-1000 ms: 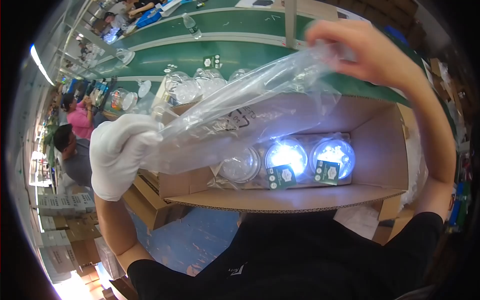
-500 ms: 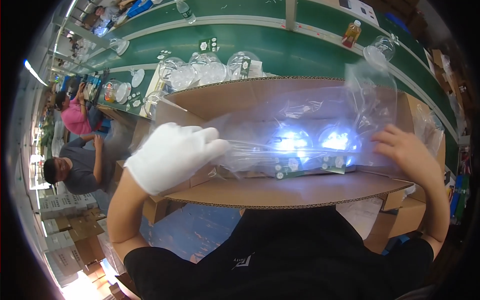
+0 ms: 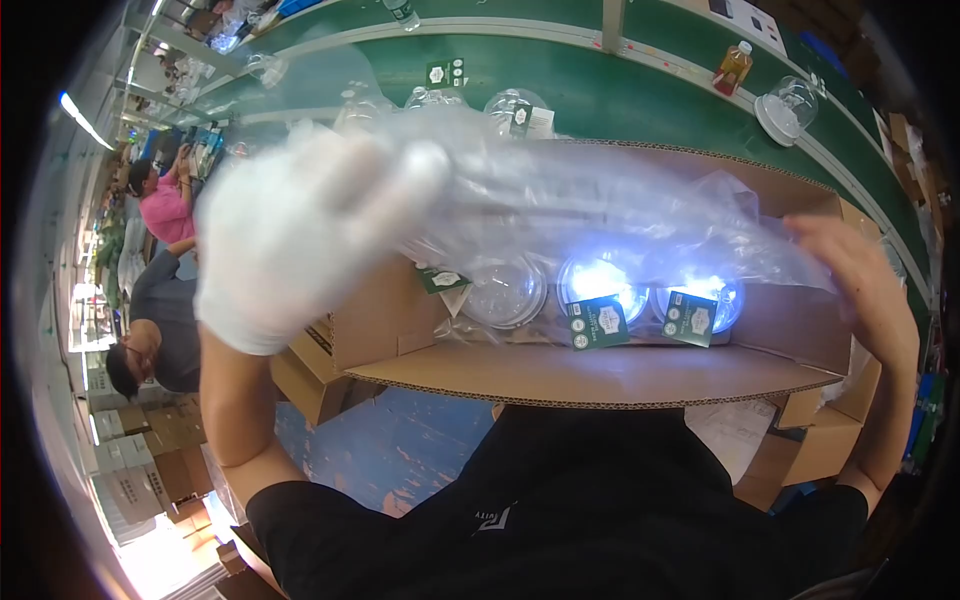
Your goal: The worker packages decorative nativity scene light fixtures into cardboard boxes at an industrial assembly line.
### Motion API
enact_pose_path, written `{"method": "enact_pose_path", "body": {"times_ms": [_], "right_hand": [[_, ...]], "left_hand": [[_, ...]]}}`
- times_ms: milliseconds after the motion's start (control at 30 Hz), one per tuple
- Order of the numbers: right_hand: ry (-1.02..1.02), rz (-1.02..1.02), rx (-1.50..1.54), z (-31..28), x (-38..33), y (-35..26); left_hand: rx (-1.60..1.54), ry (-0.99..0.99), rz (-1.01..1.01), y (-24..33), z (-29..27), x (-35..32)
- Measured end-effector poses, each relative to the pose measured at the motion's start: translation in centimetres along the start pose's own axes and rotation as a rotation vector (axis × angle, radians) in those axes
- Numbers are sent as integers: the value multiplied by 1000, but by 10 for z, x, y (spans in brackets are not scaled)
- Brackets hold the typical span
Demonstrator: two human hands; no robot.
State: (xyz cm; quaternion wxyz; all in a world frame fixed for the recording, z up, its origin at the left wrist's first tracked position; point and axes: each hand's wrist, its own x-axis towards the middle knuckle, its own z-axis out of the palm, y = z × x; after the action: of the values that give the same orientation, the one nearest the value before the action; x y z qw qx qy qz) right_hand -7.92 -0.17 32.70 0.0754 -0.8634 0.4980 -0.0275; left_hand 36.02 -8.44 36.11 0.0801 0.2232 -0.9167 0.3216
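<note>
One clear plastic sheet [image 3: 600, 190] hung above the open carton [image 3: 590, 375]. Your left hand [image 3: 310, 225], blurred, pinched one end; whether your right hand [image 3: 855, 270] pinched or merely touched the other could not be told — a loose edge there risked snagging the green tags [image 3: 690, 318] on the lit globes [image 3: 600, 278].

Upper right: capped bottle of amber liquid [image 3: 732, 68] by the pale rail [image 3: 665, 68] of the green worktop [image 3: 560, 80]. Top: clear bottle [image 3: 403, 13], partly out of view. Left: person in pink [image 3: 165, 212]; person in grey [image 3: 170, 310]; below them, stacked cartons [image 3: 130, 480]. Lower left: scuffed blue floor [image 3: 350, 445].
</note>
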Motion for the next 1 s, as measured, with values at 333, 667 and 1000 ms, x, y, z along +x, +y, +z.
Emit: {"method": "enact_pose_path", "body": {"times_ms": [333,667,1000], "right_hand": [[-204,-200,113,13,21,-51],[2,-619,130,227,186,-193],[-495,-997,70,195,184,-174]], "left_hand": [[-308,-357,127,45,62,-7],[-563,-475,-21,39,84,13],[-719,-691,-74,39,65,-12]]}}
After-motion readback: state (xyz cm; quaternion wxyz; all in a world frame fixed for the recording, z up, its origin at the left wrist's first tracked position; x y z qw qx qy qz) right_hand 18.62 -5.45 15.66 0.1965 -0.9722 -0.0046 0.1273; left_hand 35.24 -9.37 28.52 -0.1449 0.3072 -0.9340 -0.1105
